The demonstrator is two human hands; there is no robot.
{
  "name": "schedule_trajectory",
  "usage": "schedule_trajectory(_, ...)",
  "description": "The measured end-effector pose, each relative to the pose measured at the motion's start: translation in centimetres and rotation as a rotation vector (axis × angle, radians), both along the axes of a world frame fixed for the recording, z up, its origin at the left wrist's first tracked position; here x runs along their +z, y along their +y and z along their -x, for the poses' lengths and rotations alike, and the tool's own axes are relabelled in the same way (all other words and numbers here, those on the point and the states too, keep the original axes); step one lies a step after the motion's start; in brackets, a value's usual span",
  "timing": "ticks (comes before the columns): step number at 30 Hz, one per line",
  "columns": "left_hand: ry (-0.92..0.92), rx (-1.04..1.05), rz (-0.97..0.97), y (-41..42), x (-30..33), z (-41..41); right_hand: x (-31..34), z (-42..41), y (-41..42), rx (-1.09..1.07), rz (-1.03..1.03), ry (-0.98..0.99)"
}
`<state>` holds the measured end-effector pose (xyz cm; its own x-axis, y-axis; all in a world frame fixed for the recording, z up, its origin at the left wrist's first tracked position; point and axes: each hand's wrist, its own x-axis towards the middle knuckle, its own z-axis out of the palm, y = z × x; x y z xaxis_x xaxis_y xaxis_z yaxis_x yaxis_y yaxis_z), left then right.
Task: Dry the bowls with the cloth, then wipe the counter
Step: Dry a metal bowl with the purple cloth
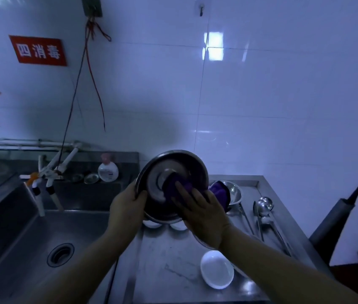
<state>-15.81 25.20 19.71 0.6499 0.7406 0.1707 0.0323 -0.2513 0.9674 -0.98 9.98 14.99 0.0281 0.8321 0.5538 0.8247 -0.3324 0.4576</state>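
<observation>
Steel bowl (169, 172) held up tilted above the counter (169, 260), just right of the sink (31, 238), its underside toward the camera. Left hand (127, 207) gripping the bowl's left rim, fingers curled round the edge, thumb lying on the outer wall. Right hand (200, 213) pressing a purple cloth (178, 185) against the bowl's base, fingers straight and close together on the fabric; loose end of the cloth hanging off to the bowl's right. Behind the bowl on the right, a second steel bowl (235, 194) on the counter, with ladles (263, 213) just beyond it. Below the bowl, two white bowls (167, 224) partly hidden, and nearer the camera a white dish (216, 268). Up left of the bowl on the tiled wall, a red sign (38, 51) reading "四消毒". Left of the bowl on the sink's back ledge, a white bottle (107, 171), label too blurred to read.
</observation>
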Motion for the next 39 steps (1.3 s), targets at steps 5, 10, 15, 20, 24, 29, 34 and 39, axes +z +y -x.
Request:
schedule_trajectory(5, -0.091, -0.009, 0.143, -1.3, 0.7, -0.8, -0.1, 3.7, 2.1, -0.093, -0.155, 0.151)
schedule_trajectory(10, -0.115, -0.012, 0.179, -2.3, 1.1, -1.3, 0.1, 6.5, 4.5, -0.120, -0.302, 0.336)
schedule_trajectory(15, -0.068, -0.004, 0.073, -0.9, 2.2, -0.7, 0.3, 3.5, 2.7, 0.028, -0.210, 0.148)
schedule_trajectory(20, 0.019, -0.037, -0.090, -0.1, 3.6, 0.0, 2.0, 0.2, 0.6, 0.131, -0.025, -0.020)
schedule_trajectory(24, -0.007, -0.022, -0.013, -0.7, 3.9, -0.5, 1.8, 1.7, 1.2, 0.082, -0.191, 0.048)
schedule_trajectory(29, -0.037, -0.040, 0.066, -2.4, 3.4, -1.2, 1.0, 5.4, 3.6, 0.059, -0.421, 0.253)
schedule_trajectory(34, 0.071, -0.050, -0.071, -0.9, 4.8, -0.7, 2.5, 3.4, 1.4, 0.173, -0.301, 0.078)
schedule_trajectory(39, 0.125, -0.110, -0.248, 0.5, 7.1, -0.2, 5.1, 0.8, -1.3, 0.292, -0.169, -0.096)
